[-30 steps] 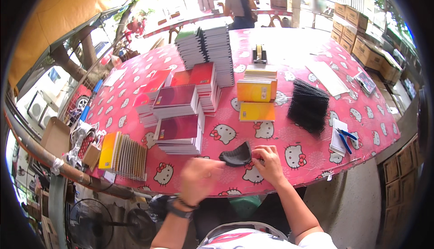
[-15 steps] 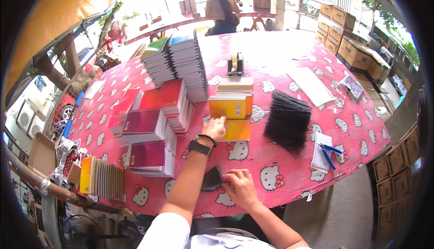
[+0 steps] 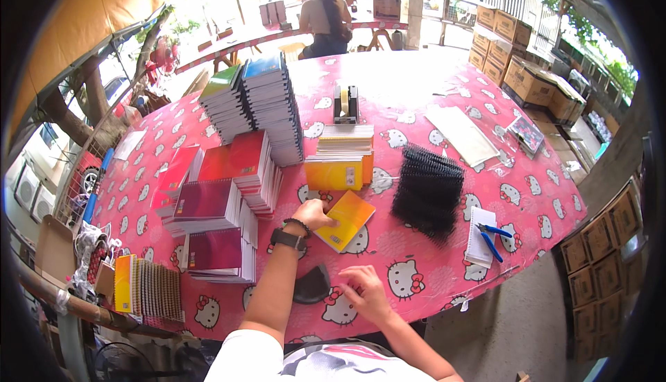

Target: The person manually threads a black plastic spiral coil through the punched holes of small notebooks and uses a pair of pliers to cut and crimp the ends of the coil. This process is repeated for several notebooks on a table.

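My left hand (image 3: 313, 215), with a dark watch and bead bracelet on the wrist, grips the left edge of a yellow-orange notebook (image 3: 348, 221) that lies turned at an angle on the table. Just beyond it stands a row of yellow notebooks (image 3: 334, 174), the front one's cover facing me. My right hand (image 3: 365, 292) hovers low near the table's front edge, fingers loosely bent and apart, with nothing seen in it. Between my forearms lies a dark, rounded flat object (image 3: 312, 285) whose kind I cannot make out.
Left stand stacks of red notebooks (image 3: 248, 157), purple notebooks (image 3: 205, 200) and tall spiral-bound stacks (image 3: 274, 108). A tape dispenser (image 3: 345, 105) is behind. Rightward lie black binding coils (image 3: 427, 191) and blue-handled pliers (image 3: 491, 240) on a white notepad (image 3: 477, 243). Another person (image 3: 325, 18) sits far back.
The yellow-orange notebook, flat in front of the row before, is now turned at an angle and nearer me, in my left hand's grip. My view has shifted slightly.
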Tool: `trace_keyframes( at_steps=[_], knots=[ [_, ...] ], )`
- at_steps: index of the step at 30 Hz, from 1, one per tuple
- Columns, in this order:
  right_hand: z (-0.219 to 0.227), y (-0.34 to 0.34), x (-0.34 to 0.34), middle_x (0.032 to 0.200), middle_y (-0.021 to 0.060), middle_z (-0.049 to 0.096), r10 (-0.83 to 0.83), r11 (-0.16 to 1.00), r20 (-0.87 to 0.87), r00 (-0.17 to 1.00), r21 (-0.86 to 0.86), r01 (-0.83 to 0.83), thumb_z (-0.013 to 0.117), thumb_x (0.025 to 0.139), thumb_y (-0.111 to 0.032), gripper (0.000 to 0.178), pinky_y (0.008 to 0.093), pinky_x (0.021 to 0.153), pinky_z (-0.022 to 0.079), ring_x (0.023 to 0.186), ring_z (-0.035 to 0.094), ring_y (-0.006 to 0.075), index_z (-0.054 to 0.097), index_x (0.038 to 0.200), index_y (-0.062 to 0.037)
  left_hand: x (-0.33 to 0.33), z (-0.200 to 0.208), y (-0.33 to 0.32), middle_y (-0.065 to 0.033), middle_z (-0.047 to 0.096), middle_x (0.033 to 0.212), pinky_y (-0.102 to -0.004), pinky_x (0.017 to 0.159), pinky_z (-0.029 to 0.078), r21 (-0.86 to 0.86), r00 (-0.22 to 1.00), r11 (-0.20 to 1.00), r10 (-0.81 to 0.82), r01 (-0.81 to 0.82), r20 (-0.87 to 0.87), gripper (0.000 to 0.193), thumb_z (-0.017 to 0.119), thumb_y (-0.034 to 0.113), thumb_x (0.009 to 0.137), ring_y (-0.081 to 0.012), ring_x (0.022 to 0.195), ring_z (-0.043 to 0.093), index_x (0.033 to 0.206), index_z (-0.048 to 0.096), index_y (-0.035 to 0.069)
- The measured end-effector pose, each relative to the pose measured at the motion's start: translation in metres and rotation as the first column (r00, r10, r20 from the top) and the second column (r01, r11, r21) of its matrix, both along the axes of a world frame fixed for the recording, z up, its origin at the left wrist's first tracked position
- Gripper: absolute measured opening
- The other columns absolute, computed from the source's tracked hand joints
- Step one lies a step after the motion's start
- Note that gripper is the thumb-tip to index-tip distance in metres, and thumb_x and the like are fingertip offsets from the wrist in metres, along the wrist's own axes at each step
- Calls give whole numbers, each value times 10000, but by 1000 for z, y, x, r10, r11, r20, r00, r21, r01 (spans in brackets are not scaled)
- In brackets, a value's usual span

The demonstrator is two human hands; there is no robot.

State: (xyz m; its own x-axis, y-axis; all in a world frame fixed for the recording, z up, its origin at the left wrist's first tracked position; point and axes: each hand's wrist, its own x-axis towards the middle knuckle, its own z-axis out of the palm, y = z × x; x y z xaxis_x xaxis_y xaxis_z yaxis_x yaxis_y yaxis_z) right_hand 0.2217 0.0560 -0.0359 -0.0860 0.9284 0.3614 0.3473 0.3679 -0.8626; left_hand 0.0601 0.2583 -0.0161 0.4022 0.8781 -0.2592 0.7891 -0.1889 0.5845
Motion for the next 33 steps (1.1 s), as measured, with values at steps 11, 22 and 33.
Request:
trace_keyframes(
  at_steps=[11, 22, 33],
  knots=[
    [47, 226, 34, 984, 85, 597, -416, 850, 526, 742, 515, 112, 710, 713, -78, 251, 410, 859, 444, 998, 532, 314, 625, 949, -77, 2, -15, -25, -169, 672, 968, -367, 808, 507, 249, 973, 965, 26, -85, 228, 489, 790, 240, 666, -275, 907, 653, 1059, 619, 5],
    [66, 208, 49, 824, 96, 653, -317, 938, 235, 919, 218, 268, 697, 748, -5, 177, 302, 687, 502, 736, 635, 199, 624, 909, 1, -4, -3, -38, -139, 639, 1046, -412, 888, 468, 161, 993, 985, 43, -60, 112, 489, 783, 236, 629, -293, 1007, 608, 1051, 615, 55],
    [60, 145, 110, 770, 16, 632, -276, 960, -135, 952, -78, 268, 644, 835, -20, 128, 208, 616, 451, 686, 554, 48, 640, 960, 7, 15, 3, -37, -222, 620, 1032, -415, 859, 510, 139, 998, 988, 64, -65, 12, 533, 751, 180, 615, -342, 1014, 611, 1052, 526, -27]
  ],
)
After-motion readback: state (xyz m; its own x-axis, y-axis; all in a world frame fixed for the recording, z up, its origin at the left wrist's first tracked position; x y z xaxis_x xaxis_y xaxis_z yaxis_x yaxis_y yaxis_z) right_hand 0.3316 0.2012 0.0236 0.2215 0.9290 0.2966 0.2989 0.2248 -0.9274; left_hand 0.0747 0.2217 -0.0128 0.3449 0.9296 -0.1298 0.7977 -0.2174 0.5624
